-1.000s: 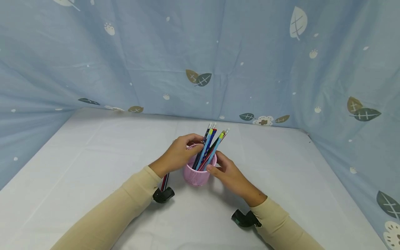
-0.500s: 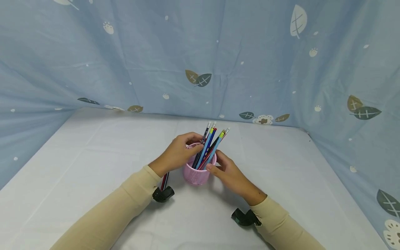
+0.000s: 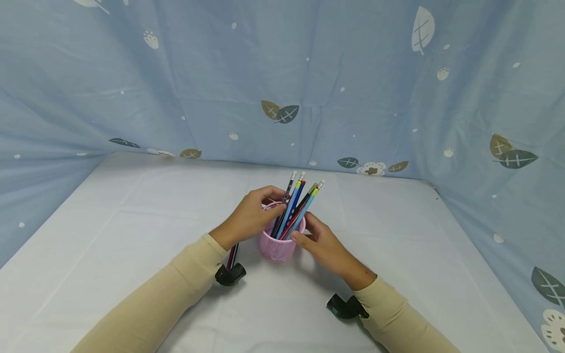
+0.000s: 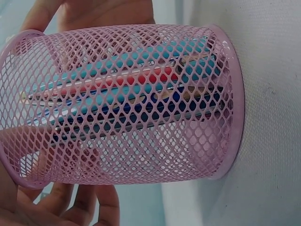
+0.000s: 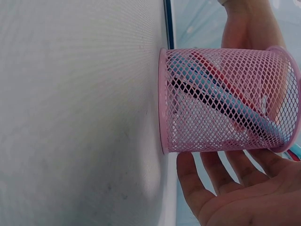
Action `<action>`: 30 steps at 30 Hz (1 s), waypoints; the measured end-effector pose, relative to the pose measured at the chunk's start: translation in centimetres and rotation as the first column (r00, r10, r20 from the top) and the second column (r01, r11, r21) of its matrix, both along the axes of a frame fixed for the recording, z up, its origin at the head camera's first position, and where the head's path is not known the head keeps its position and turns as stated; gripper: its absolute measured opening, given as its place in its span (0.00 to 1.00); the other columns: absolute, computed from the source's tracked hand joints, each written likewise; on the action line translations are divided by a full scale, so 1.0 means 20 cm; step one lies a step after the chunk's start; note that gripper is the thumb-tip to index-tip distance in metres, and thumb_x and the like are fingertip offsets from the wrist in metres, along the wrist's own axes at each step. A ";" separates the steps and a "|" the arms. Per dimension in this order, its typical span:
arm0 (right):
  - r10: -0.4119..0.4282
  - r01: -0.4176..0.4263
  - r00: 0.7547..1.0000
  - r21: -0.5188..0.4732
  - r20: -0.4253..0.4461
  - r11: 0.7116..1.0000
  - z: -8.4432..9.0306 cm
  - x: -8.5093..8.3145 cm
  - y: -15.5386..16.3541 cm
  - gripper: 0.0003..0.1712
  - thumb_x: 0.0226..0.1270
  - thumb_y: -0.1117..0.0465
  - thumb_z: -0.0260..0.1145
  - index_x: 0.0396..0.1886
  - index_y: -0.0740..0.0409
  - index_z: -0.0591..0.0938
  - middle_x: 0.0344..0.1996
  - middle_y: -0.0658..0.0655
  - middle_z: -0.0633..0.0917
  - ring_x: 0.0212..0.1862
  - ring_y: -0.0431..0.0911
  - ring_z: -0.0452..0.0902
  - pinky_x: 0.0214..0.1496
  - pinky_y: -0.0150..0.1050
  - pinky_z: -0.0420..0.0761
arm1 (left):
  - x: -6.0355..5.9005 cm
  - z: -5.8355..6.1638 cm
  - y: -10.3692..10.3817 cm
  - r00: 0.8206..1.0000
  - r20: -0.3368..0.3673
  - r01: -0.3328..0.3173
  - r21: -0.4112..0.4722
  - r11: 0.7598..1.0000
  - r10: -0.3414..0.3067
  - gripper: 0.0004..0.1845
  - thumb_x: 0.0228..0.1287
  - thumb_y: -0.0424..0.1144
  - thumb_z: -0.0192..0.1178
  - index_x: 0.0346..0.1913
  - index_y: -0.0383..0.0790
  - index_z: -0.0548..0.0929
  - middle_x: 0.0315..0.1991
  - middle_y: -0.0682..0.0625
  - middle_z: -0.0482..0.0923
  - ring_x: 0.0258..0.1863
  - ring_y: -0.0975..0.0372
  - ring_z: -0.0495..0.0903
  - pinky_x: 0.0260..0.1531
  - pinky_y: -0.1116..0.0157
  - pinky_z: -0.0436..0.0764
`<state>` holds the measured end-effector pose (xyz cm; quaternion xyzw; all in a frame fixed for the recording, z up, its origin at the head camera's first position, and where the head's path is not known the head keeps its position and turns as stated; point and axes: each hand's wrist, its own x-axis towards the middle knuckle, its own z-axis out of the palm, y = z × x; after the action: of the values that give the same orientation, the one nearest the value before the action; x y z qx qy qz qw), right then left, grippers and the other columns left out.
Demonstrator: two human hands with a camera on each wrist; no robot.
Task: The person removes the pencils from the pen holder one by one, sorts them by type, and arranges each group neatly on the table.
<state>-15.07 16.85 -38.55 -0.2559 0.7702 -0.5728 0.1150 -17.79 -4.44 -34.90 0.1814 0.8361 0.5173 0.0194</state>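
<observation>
Your left hand (image 3: 249, 215) curls its fingers over the rim of the cup (image 3: 278, 245), touching the pencils (image 3: 295, 206). Your right hand (image 3: 324, 245) rests with relaxed fingers against the cup's side. The cup stands upright on the table (image 3: 132, 230) between both hands.

Makeshift recording booth; leaf-print blue sheet (image 3: 282, 73) backdrop; white-covered table (image 3: 132, 220)

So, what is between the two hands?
The pink mesh cup of pencils stands between the left hand and right hand, seen in the head view.
</observation>
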 end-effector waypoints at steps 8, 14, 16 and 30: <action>0.002 -0.002 1.000 -0.010 -0.001 1.000 0.00 0.00 0.00 0.38 0.77 0.51 0.59 0.79 0.52 0.56 0.74 0.57 0.67 0.72 0.55 0.67 0.69 0.58 0.71 | 0.00 -0.01 0.00 0.999 -0.019 -0.028 0.005 1.000 0.028 0.12 0.72 0.41 0.60 0.55 0.44 0.81 0.50 0.51 0.84 0.53 0.55 0.80 0.55 0.54 0.80; -0.001 0.001 1.000 -0.003 0.011 1.000 0.00 0.00 0.01 0.38 0.76 0.49 0.60 0.79 0.48 0.56 0.74 0.56 0.66 0.73 0.55 0.65 0.69 0.58 0.71 | -0.01 -0.01 0.00 0.999 -0.043 -0.034 0.009 0.999 0.034 0.14 0.72 0.41 0.60 0.56 0.43 0.81 0.50 0.49 0.84 0.52 0.55 0.80 0.53 0.54 0.81; -0.001 0.001 1.000 -0.002 0.012 1.000 0.00 0.00 0.01 0.38 0.76 0.51 0.60 0.79 0.48 0.56 0.75 0.56 0.66 0.73 0.55 0.65 0.69 0.58 0.71 | -0.01 -0.01 0.00 0.998 -0.057 -0.034 0.012 0.999 0.034 0.14 0.72 0.41 0.60 0.56 0.42 0.81 0.50 0.48 0.84 0.51 0.56 0.80 0.54 0.54 0.81; -0.008 0.008 1.000 0.000 0.019 1.000 0.00 -0.01 0.00 0.36 0.77 0.54 0.60 0.79 0.49 0.58 0.73 0.57 0.68 0.72 0.55 0.66 0.69 0.57 0.72 | 0.00 -0.02 0.01 0.985 -0.135 -0.103 0.029 0.994 0.106 0.14 0.71 0.39 0.61 0.56 0.40 0.81 0.46 0.48 0.84 0.46 0.58 0.80 0.47 0.58 0.81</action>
<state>-15.20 16.87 -38.49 -0.2473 0.7701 -0.5756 0.1198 -17.82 -4.34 -35.25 0.1726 0.8380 0.5133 -0.0670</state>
